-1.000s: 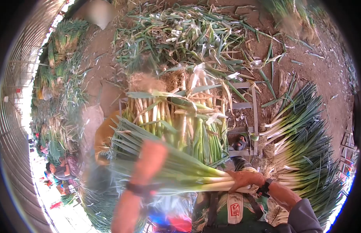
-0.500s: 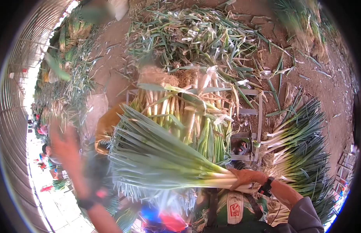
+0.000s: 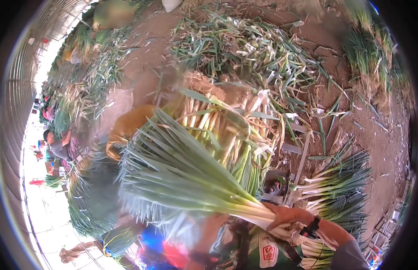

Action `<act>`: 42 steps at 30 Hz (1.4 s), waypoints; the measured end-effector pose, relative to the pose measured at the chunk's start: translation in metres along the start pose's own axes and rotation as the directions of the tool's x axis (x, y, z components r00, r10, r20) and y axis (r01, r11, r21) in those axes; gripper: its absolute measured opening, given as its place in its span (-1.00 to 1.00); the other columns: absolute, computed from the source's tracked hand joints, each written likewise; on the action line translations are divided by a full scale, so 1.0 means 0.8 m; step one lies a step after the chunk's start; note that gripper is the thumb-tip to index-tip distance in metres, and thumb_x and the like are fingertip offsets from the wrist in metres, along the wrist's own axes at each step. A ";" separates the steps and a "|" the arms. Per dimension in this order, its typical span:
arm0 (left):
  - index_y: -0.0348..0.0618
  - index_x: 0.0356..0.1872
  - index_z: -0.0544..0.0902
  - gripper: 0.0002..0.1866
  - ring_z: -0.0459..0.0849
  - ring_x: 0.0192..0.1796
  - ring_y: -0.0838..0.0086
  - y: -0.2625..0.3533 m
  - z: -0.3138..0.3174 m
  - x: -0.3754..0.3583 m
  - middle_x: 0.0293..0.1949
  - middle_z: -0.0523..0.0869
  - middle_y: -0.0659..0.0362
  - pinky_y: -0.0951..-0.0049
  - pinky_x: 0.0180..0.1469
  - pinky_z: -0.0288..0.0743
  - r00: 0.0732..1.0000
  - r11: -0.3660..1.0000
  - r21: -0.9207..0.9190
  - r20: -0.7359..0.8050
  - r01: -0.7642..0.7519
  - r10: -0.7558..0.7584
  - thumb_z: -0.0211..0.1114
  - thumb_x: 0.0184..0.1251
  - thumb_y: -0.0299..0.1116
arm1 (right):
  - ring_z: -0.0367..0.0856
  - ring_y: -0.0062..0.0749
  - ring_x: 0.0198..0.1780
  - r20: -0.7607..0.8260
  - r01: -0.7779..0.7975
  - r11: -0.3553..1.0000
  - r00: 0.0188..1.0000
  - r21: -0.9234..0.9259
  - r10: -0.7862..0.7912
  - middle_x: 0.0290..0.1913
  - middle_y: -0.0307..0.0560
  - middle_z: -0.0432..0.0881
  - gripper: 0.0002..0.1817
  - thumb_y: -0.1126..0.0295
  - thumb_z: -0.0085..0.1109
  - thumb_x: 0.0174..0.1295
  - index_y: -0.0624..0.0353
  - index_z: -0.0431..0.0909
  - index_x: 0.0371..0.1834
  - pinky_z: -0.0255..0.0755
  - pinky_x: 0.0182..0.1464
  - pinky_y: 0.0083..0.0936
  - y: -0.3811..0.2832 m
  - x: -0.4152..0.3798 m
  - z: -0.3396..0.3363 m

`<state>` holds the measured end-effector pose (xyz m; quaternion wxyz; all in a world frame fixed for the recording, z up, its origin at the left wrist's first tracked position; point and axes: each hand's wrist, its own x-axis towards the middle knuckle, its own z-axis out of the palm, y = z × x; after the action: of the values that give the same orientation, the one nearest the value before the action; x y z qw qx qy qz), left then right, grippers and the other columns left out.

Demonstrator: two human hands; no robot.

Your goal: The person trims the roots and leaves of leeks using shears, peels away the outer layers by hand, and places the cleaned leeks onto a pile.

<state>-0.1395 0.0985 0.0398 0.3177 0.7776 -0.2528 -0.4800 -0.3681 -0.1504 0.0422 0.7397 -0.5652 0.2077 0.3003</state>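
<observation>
A bunch of green onions [image 3: 195,173] lies across the middle of the view, its green leaves fanned to the left and its white stems to the right. My right hand [image 3: 285,217] is wrapped round the white ends near the roots. My left hand [image 3: 214,221] is blurred and low in the view, just under the bunch near the stems; its fingers are smeared or hidden. Behind the bunch, untrimmed onions with dry roots [image 3: 204,114] rest on a metal frame [image 3: 299,168].
Cleaned green onions [image 3: 335,189] lie at the right. A heap of stripped leaves [image 3: 249,49] covers the ground ahead. A person [image 3: 59,146] is at the far left, near more onions. A yellow-brown object [image 3: 128,128] is beside the leaf tips.
My left hand has swung from the far left to beneath the bunch. My right hand still grips the stems, which have shifted slightly. The camera view has turned somewhat.
</observation>
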 end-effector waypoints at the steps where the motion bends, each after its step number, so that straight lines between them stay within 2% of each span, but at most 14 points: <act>1: -0.17 0.07 0.72 -0.67 0.76 -0.13 0.34 0.021 -0.001 -0.001 -0.14 0.79 0.05 0.36 -0.06 0.62 0.999 0.995 -0.097 -0.026 0.034 -0.036 0.28 0.45 -0.21 | 0.41 -0.18 0.42 -0.015 0.082 0.997 0.997 -0.016 -0.082 0.45 0.13 0.40 0.28 -0.06 0.61 -0.02 0.21 -0.04 0.66 0.24 0.48 -0.35 0.007 -0.002 0.008; 3: -0.18 0.07 0.72 -0.64 0.76 -0.14 0.41 0.062 0.000 0.000 -0.13 0.80 0.05 0.40 -0.06 0.61 0.991 0.954 -0.287 -0.065 0.092 -0.115 0.31 0.44 -0.16 | 0.46 -0.23 0.36 -0.033 0.114 0.993 0.993 0.036 -0.113 0.40 0.09 0.47 0.21 0.04 0.61 0.01 0.21 0.02 0.65 0.30 0.43 -0.37 0.007 -0.008 0.008; 7: -0.21 0.13 0.69 -0.53 0.73 -0.06 0.52 0.130 -0.016 0.019 -0.07 0.80 0.13 0.45 0.02 0.58 0.995 0.968 -0.231 0.015 0.096 -0.095 0.39 0.38 -0.07 | 0.53 -0.38 0.26 -0.036 -0.070 0.972 0.996 0.226 0.080 0.24 -0.06 0.64 -0.11 0.19 0.52 0.08 0.27 0.37 0.49 0.36 0.36 -0.43 0.017 -0.017 0.000; 11: -0.43 0.28 0.47 -0.52 0.68 0.07 0.42 0.146 -0.004 0.049 0.01 0.66 0.06 0.49 0.15 0.60 0.977 0.875 -0.447 0.176 0.188 -0.120 0.35 0.38 -0.55 | 0.65 -0.38 0.09 -0.086 -0.016 0.842 0.994 0.540 0.074 0.16 -0.01 0.68 -0.28 0.18 0.38 0.18 0.37 0.48 0.36 0.52 0.17 -0.47 0.070 -0.007 0.003; 16: -0.29 0.16 0.63 -0.63 0.71 -0.02 0.46 0.113 0.005 0.042 -0.03 0.74 0.12 0.49 0.06 0.61 0.999 0.791 -0.611 0.004 0.030 -0.034 0.34 0.43 -0.33 | 0.72 -0.40 -0.15 -0.127 -0.058 0.769 0.976 0.636 0.178 -0.05 -0.03 0.75 -0.35 0.06 0.24 0.22 0.37 0.59 0.23 0.58 -0.02 -0.48 0.079 -0.006 0.011; 20: -0.32 0.30 0.54 -0.56 0.77 -0.07 0.35 0.043 -0.032 0.004 -0.01 0.76 0.06 0.40 0.03 0.67 0.967 0.916 -0.317 0.146 0.247 -0.210 0.29 0.48 -0.36 | 0.72 -0.43 -0.18 -0.141 -0.056 0.728 0.968 0.684 0.207 -0.07 -0.03 0.76 -0.33 0.00 0.25 0.21 0.35 0.59 0.22 0.58 -0.07 -0.49 0.078 -0.012 0.015; 23: -0.18 0.09 0.69 -0.72 0.74 -0.03 0.41 -0.014 -0.017 -0.011 0.00 0.75 0.09 0.43 0.03 0.64 0.934 0.909 -0.240 0.195 0.340 -0.298 0.30 0.47 -0.29 | 0.71 -0.39 -0.09 -0.150 0.020 0.756 0.983 0.655 0.104 0.02 -0.01 0.73 -0.17 -0.08 0.37 0.12 0.35 0.52 0.32 0.56 0.01 -0.47 0.094 -0.006 0.014; 25: -0.16 0.10 0.67 -0.71 0.73 0.03 0.38 -0.045 -0.003 -0.004 0.06 0.72 0.08 0.38 0.00 0.66 1.000 0.970 -0.242 0.031 0.005 0.003 0.28 0.49 -0.26 | 0.67 -0.37 0.01 -0.191 0.062 0.803 0.979 0.593 0.066 0.10 0.01 0.70 -0.12 -0.07 0.42 0.08 0.36 0.48 0.36 0.52 0.09 -0.48 0.069 -0.010 0.016; 27: -0.15 0.11 0.65 -0.70 0.72 0.07 0.35 -0.056 0.004 -0.001 0.10 0.69 0.07 0.35 -0.02 0.67 0.991 0.850 -0.521 -0.135 -0.085 0.016 0.26 0.51 -0.23 | 0.63 -0.36 0.10 -0.201 0.056 0.827 0.977 0.559 0.069 0.16 0.03 0.67 -0.08 -0.04 0.48 0.04 0.37 0.45 0.39 0.48 0.17 -0.49 0.049 -0.015 0.014; 29: -0.14 0.12 0.62 -0.69 0.71 0.11 0.32 -0.021 -0.003 0.003 0.11 0.67 0.06 0.32 -0.03 0.67 0.939 0.366 -0.930 -0.145 -0.023 -0.311 0.24 0.52 -0.20 | 0.59 -0.35 0.19 -0.180 0.009 0.829 0.977 0.560 0.111 0.22 0.04 0.64 -0.05 0.01 0.53 0.00 0.38 0.42 0.41 0.44 0.24 -0.48 0.041 -0.018 0.012; 33: -0.20 0.28 0.50 -0.51 0.72 0.08 0.31 -0.048 -0.071 0.038 0.19 0.62 0.01 0.34 0.02 0.63 0.826 0.912 -0.406 -0.532 -0.054 -0.187 0.31 0.47 -0.14 | 0.50 -0.29 0.32 -0.098 -0.059 0.796 0.984 0.602 0.147 0.34 0.03 0.55 -0.07 0.21 0.52 0.07 0.28 0.30 0.52 0.32 0.40 -0.40 0.068 -0.014 0.010; 36: -0.26 0.50 0.33 -0.25 0.66 0.18 0.30 0.033 -0.143 0.083 0.37 0.49 -0.02 0.33 0.14 0.56 0.838 0.903 -0.418 -0.523 -0.095 -0.154 0.37 0.40 -0.12 | 0.54 -0.31 0.26 -0.116 -0.031 0.779 0.984 0.626 0.133 0.29 0.02 0.59 -0.09 0.18 0.54 0.04 0.30 0.37 0.47 0.37 0.34 -0.43 0.048 -0.011 0.013; 38: -0.29 0.52 0.31 -0.23 0.54 0.32 0.29 0.063 -0.158 0.115 0.43 0.43 -0.02 0.28 0.32 0.43 0.732 0.903 -0.145 -0.643 -0.404 0.224 0.37 0.39 -0.16 | 0.61 -0.36 0.17 -0.144 -0.013 0.784 0.981 0.621 0.130 0.22 0.00 0.64 -0.10 0.13 0.56 0.01 0.34 0.44 0.41 0.45 0.24 -0.48 0.037 -0.014 0.017; 42: -0.28 0.49 0.34 -0.26 0.46 0.39 0.29 0.085 -0.196 0.128 0.45 0.40 -0.03 0.25 0.42 0.32 0.754 0.972 0.035 -0.625 -0.233 0.203 0.38 0.38 -0.16 | 0.62 -0.35 0.16 -0.123 -0.049 0.805 0.981 0.592 0.150 0.20 -0.01 0.65 -0.11 0.12 0.56 0.01 0.33 0.45 0.40 0.47 0.23 -0.46 0.053 -0.010 0.018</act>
<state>0.0391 0.0212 0.0827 0.4547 0.8502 -0.2114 -0.1607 -0.4033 -0.1304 0.0211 0.8413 -0.3208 0.3796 0.2129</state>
